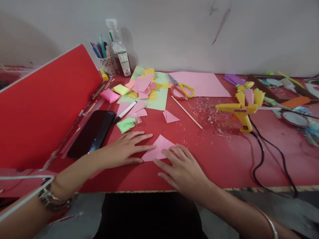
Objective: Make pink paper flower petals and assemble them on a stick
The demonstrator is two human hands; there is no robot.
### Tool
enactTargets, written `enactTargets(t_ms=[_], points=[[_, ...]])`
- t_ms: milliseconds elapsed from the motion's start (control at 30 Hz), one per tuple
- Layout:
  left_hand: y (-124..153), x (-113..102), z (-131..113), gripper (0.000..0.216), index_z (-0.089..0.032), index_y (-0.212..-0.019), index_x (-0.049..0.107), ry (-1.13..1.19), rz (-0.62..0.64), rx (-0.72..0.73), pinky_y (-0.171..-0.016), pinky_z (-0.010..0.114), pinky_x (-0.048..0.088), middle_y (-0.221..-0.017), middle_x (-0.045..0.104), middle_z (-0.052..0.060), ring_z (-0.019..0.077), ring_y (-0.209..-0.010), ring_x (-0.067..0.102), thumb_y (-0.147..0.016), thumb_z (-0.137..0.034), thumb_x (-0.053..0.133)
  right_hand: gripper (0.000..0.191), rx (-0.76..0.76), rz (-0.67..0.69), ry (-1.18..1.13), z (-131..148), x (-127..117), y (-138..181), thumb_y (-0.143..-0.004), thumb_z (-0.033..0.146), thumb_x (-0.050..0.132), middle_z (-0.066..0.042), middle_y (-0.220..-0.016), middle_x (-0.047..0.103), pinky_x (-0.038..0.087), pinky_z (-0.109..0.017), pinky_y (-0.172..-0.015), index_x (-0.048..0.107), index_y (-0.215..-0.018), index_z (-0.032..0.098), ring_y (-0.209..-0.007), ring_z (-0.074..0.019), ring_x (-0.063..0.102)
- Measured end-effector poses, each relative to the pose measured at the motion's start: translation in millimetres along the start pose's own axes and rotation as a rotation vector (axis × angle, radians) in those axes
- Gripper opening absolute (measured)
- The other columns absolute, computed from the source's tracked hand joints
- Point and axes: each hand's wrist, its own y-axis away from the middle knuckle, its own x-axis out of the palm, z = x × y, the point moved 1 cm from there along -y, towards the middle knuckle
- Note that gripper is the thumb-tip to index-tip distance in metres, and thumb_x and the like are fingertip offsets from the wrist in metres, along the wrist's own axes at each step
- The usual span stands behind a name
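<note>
A small piece of pink paper (159, 147) lies flat on the red table near its front edge. My left hand (124, 147) is spread with stretched fingers, its fingertips touching the paper's left side. Over the paper's right side rests my right hand (183, 169), fingers apart and slightly bent, covering that corner. Just beyond the paper is a folded pink paper piece (170, 116). A green clay packet (126, 124) and a black-and-white marker (125, 112) lie beyond my left hand.
A phone (92, 132) and a red board (47, 109) occupy the left. Scissors (180, 91) rest on a pink sheet (204, 84). A thin stick (186, 112) lies mid-table. At right stands a yellow glue gun (236, 111) with a trailing cord (263, 159). A glass bottle (119, 49) stands behind.
</note>
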Motion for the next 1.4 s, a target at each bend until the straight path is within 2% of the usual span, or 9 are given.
enactTargets(t_ms=[333, 567, 833, 933, 1000, 1133, 1200, 1300, 1400], points=[[3, 3, 8, 0.050, -0.040, -0.128, 0.024, 0.008, 0.028, 0.028, -0.097, 0.047, 0.028, -0.140, 0.024, 0.002, 0.0281, -0.126, 0.021, -0.081, -0.048, 0.039, 0.027, 0.195, -0.014, 0.018, -30, -14, 40, -0.082, 0.034, 0.042, -0.007, -0.108, 0.055, 0.040, -0.043, -0.085, 0.062, -0.100, 0.029, -0.101, -0.0238, 0.045], [5, 5, 11, 0.049, -0.039, -0.128, 0.025, 0.009, 0.003, 0.057, -0.097, 0.046, 0.028, -0.140, 0.024, 0.002, 0.0278, -0.127, 0.021, -0.082, -0.045, 0.040, 0.030, 0.222, 0.016, 0.014, -42, -18, 54, -0.083, 0.030, 0.041, -0.011, -0.108, 0.055, 0.045, -0.042, -0.080, 0.060, -0.105, 0.024, -0.099, -0.0247, 0.049], [5, -4, 4, 0.047, -0.037, -0.128, 0.028, 0.031, 0.051, 0.011, -0.096, 0.047, 0.029, -0.141, 0.023, 0.002, 0.0275, -0.128, 0.018, -0.083, -0.042, 0.040, 0.026, 0.248, 0.039, -0.236, -40, -14, 35, -0.078, 0.026, 0.049, -0.012, -0.103, 0.057, 0.044, -0.039, -0.082, 0.054, -0.100, 0.013, -0.096, -0.0214, 0.052], [3, -8, -9, 0.061, -0.028, -0.130, 0.029, 0.033, 0.044, -0.062, -0.095, 0.048, 0.030, -0.139, 0.027, 0.007, 0.0300, -0.126, 0.021, -0.076, -0.052, 0.044, 0.034, 0.283, 0.059, -0.404, -38, -13, 16, -0.076, 0.020, 0.050, -0.011, -0.102, 0.057, 0.046, -0.036, -0.078, 0.046, -0.109, 0.013, -0.091, -0.0187, 0.054], [1, -9, -19, 0.073, -0.018, -0.131, 0.026, 0.021, -0.014, -0.131, -0.095, 0.045, 0.031, -0.135, 0.033, 0.012, 0.0295, -0.123, 0.027, -0.072, -0.057, 0.046, 0.038, 0.324, 0.120, -0.477, -37, -13, 5, -0.076, 0.015, 0.048, -0.012, -0.101, 0.057, 0.047, -0.034, -0.073, 0.042, -0.113, 0.011, -0.085, -0.0174, 0.055], [-8, -3, -37, 0.065, -0.010, -0.128, 0.030, -0.081, -0.152, -0.174, -0.088, 0.037, 0.040, -0.123, 0.046, 0.016, 0.0260, -0.112, 0.042, -0.077, -0.047, 0.047, 0.042, 0.304, 0.167, -0.523, -34, -14, -6, -0.075, 0.009, 0.041, -0.014, -0.110, 0.052, 0.043, -0.036, -0.080, 0.038, -0.117, 0.011, -0.094, -0.0187, 0.052], [-11, -1, -43, 0.063, -0.012, -0.128, 0.030, -0.188, -0.261, -0.140, -0.087, 0.037, 0.040, -0.124, 0.045, 0.015, 0.0265, -0.111, 0.043, -0.076, -0.040, 0.052, 0.040, 0.335, 0.159, -0.612, -34, -14, -8, -0.077, 0.010, 0.038, -0.010, -0.097, 0.056, 0.043, -0.034, -0.076, 0.036, -0.117, 0.012, -0.085, -0.0166, 0.054], [-14, -6, -53, 0.051, -0.013, -0.122, 0.039, -0.393, -0.476, -0.018, -0.089, 0.039, 0.037, -0.121, 0.049, 0.014, 0.0266, -0.109, 0.045, -0.076, -0.031, 0.054, 0.036, 0.418, 0.158, -0.922, -36, -17, -11, -0.079, 0.014, 0.037, 0.000, -0.073, 0.052, 0.044, -0.026, -0.063, 0.034, -0.115, 0.013, -0.065, -0.0113, 0.051], [-13, -18, -63, 0.024, -0.015, -0.102, 0.054, -0.553, -0.648, 0.083, -0.080, 0.034, 0.041, -0.091, 0.064, 0.005, 0.0185, -0.083, 0.057, -0.082, -0.013, 0.042, 0.034, 0.497, 0.152, -1.213, -38, -25, -17, -0.079, 0.015, 0.038, 0.001, -0.073, 0.051, 0.043, -0.024, -0.066, 0.035, -0.114, 0.015, -0.067, -0.0086, 0.051]])
